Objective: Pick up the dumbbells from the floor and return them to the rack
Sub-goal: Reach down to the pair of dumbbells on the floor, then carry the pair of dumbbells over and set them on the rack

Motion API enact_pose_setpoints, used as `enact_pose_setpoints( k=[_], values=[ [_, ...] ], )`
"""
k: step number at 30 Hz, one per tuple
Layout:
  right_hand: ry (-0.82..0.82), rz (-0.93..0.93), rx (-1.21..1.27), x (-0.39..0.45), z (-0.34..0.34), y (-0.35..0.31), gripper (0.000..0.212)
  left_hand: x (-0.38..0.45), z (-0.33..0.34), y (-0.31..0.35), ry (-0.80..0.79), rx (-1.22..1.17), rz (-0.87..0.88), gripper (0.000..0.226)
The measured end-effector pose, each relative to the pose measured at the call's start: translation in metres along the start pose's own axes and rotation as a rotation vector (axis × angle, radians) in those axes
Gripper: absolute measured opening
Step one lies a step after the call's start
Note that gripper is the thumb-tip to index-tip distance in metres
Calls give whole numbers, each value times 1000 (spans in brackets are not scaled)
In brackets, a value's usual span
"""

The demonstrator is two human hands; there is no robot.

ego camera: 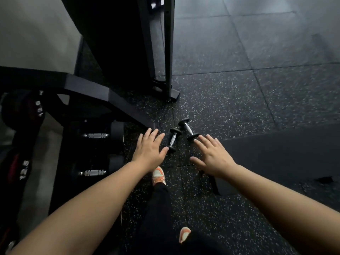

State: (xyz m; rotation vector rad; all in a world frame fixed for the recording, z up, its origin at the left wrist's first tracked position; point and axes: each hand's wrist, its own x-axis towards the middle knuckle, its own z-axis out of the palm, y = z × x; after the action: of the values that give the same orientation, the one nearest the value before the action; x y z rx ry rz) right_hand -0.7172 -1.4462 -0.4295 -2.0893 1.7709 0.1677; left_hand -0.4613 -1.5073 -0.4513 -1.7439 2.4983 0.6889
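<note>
Two small black dumbbells with chrome handles lie side by side on the speckled rubber floor: the left dumbbell (pixel 173 139) and the right dumbbell (pixel 188 129). My left hand (pixel 149 150) hovers just left of the left one, fingers spread, thumb tip close to its near head. My right hand (pixel 211 156) is spread open just below and right of the right dumbbell, fingertips near its near head. Neither hand holds anything. The black dumbbell rack (pixel 88 92) stands at the left.
Larger dumbbells (pixel 95 135) rest on the rack's lower shelf, with weights marked 12.5 (pixel 24 170) further left. A black machine frame (pixel 168 52) stands behind. A dark bench or platform (pixel 276 155) lies at the right. My feet in orange shoes (pixel 158 174) stand below the hands.
</note>
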Motion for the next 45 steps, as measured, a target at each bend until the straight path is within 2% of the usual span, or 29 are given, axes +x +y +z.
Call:
enact_pose_setpoints(
  k=[4,8,10,12,15,20,28,35,40,45],
  values=[
    [-53,65,19,88,23,34,82,86,33,-36,-125,6,-1,69],
    [-154,108,-7,158,52,75,83,153,77,-65,-239,-3,-87,67],
    [-206,102,-7,191,67,92,80,181,101,-74,-288,-38,-132,66],
    [-251,105,-5,243,106,129,79,229,154,-84,-330,-70,-190,65],
    [-264,37,-25,272,117,140,78,242,174,-89,-330,-69,-191,64],
    [-327,-31,-49,375,221,200,77,325,293,-114,-338,-118,-254,63],
    [-379,-28,-37,461,383,265,73,398,464,-146,-318,-235,-407,68],
    [-354,112,137,508,453,303,74,437,540,-154,-182,-506,-602,60],
    [-336,305,348,538,474,305,74,459,567,-155,-272,-634,-757,50],
    [-217,488,579,554,496,299,40,457,583,-163,-291,-653,-797,47]
  ],
)
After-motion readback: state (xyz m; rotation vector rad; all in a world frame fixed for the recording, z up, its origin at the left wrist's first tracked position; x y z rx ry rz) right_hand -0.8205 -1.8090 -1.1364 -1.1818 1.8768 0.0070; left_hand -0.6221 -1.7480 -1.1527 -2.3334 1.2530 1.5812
